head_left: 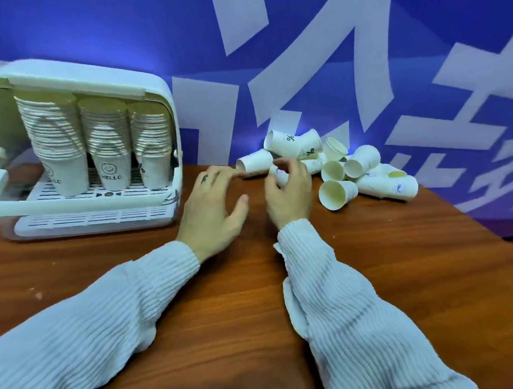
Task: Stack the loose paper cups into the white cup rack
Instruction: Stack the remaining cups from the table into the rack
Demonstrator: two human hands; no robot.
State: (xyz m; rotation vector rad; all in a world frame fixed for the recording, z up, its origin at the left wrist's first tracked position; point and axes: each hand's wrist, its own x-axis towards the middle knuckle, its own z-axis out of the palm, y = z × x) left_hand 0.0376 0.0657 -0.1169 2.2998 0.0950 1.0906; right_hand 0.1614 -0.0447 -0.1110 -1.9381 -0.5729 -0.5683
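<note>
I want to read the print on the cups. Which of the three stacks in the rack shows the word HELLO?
The middle stack: its bottom cup carries a smiley face above HELLO, fully readable.

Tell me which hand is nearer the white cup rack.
Left. The left hand is beside the white cup rack; the right hand is farther away, at the loose paper cups.

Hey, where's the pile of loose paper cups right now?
The pile of loose paper cups lies on the wooden table at right, against the blue wall, just beyond the right hand.
</note>
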